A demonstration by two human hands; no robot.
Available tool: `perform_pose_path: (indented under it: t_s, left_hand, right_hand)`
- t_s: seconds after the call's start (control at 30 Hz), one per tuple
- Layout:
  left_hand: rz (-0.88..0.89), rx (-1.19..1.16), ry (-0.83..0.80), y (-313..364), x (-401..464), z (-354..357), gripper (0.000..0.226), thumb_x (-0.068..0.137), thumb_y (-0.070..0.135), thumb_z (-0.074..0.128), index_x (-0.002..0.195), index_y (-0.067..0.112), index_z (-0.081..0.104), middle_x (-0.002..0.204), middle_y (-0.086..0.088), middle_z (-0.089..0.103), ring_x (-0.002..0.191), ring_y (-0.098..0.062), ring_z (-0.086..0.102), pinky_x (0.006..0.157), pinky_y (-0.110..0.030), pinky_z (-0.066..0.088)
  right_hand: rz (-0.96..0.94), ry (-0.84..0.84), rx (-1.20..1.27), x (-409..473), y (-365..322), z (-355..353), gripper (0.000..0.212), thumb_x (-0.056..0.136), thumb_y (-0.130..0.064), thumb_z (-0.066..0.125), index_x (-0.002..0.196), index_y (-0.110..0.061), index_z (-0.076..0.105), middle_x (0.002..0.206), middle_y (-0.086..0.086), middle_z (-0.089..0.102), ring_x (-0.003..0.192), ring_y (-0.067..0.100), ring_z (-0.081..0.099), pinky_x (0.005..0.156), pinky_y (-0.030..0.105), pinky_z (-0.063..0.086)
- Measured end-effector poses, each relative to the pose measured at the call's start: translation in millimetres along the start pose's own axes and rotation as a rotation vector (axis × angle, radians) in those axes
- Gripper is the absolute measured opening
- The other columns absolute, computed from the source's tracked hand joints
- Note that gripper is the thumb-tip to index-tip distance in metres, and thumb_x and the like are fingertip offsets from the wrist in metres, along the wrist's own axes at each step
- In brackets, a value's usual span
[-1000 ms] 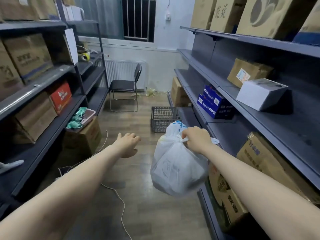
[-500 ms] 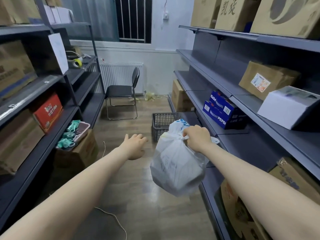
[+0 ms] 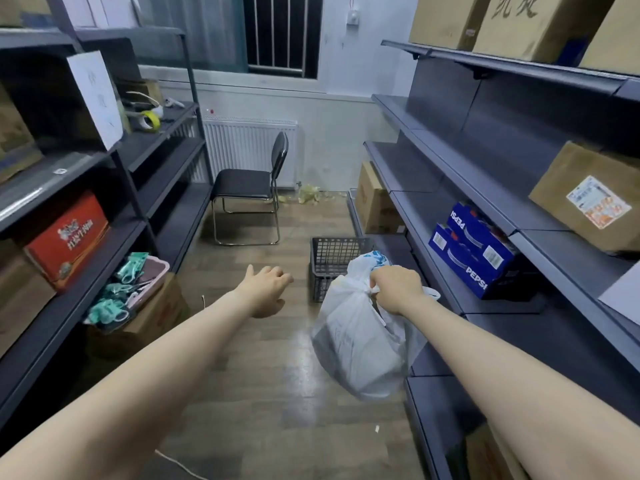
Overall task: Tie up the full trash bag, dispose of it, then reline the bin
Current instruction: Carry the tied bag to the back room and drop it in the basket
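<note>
Below right hand [image 3: 396, 289]: white trash bag [image 3: 356, 348] hanging off floor, knotted top bunched in closed fist. Left hand [image 3: 266, 289] held out beside it, holding nothing, fingers loosely curled, apart from bag. Just beyond right hand: black mesh bin [image 3: 334, 261] on wood floor, no liner visible. Right of right hand, on shelf: blue cartons [image 3: 474, 249] printed "PEPSI". Left of left hand: red box [image 3: 67, 239], writing unreadable. Far ahead: black chair [image 3: 251, 185].

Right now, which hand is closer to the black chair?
Left. The left hand is open, reaching out over the floor in front of the black chair. The right hand is off to the right, gripping the top of the trash bag.
</note>
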State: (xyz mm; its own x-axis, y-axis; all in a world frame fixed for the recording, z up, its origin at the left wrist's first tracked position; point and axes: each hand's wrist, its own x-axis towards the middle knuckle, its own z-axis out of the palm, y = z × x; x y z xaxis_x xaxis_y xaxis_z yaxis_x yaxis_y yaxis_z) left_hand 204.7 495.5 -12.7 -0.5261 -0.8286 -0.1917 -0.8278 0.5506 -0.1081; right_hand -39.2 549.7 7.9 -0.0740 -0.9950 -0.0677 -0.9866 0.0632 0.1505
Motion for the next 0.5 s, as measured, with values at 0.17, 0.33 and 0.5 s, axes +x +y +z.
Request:
perform_pose_path:
  t_s: [0.17, 0.33, 0.5]
  left_hand:
    - [0.005, 0.007, 0.014, -44, 70, -9, 0.048, 0.092, 0.027, 0.047, 0.138, 0.018, 0.034, 0.138, -0.006, 0.038, 0.132, -0.025, 0.033, 0.108, -0.053, 0.027]
    - [0.032, 0.030, 0.016, -89, 142, -26, 0.050, 0.093, 0.028, 0.047, 0.139, 0.018, 0.033, 0.140, -0.006, 0.037, 0.132, -0.026, 0.033, 0.108, -0.052, 0.026]
    - [0.054, 0.043, -0.021, -115, 208, -39, 0.050, 0.093, 0.027, 0.046, 0.140, 0.018, 0.032, 0.141, -0.007, 0.036, 0.133, -0.026, 0.032, 0.108, -0.052, 0.025]
  right_hand:
    - [0.044, -0.020, 0.000, 71, 4, 0, 0.024, 0.090, -0.019, 0.049, 0.112, -0.019, 0.059, 0.114, 0.003, 0.063, 0.106, 0.023, 0.057, 0.081, 0.031, 0.044]
    - [0.131, -0.012, 0.034, 144, 9, -6, 0.026, 0.088, -0.015, 0.049, 0.111, -0.018, 0.060, 0.112, 0.003, 0.063, 0.104, 0.024, 0.058, 0.080, 0.032, 0.044]
    - [0.154, -0.020, 0.043, 217, 18, -11, 0.026, 0.090, -0.013, 0.048, 0.112, -0.018, 0.061, 0.111, 0.003, 0.064, 0.100, 0.023, 0.060, 0.078, 0.030, 0.048]
